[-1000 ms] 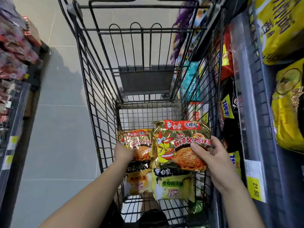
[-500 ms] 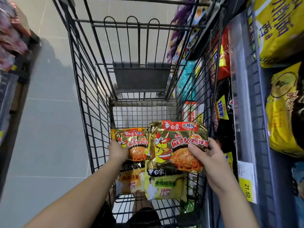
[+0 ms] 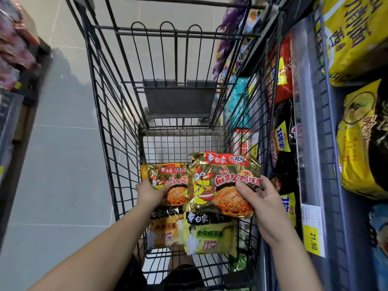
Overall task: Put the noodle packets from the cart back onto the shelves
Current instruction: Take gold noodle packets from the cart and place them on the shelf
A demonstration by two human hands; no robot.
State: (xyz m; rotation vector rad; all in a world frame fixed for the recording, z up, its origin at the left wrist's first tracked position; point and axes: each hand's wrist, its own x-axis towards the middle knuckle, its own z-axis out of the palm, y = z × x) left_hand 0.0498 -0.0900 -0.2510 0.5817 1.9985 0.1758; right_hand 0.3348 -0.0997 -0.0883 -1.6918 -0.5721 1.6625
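Barely shifted since before: gold-and-red foil noodle packet (image 3: 226,179) grasped in grip of right hand (image 3: 267,206), matching gold-and-red packet (image 3: 172,175) grasped by left hand (image 3: 150,193), inside black wire cart (image 3: 178,99).

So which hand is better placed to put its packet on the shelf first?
Probably the right hand. Its gold packet is right beside the shelf; the left hand holds a matching packet on the cart's far side.
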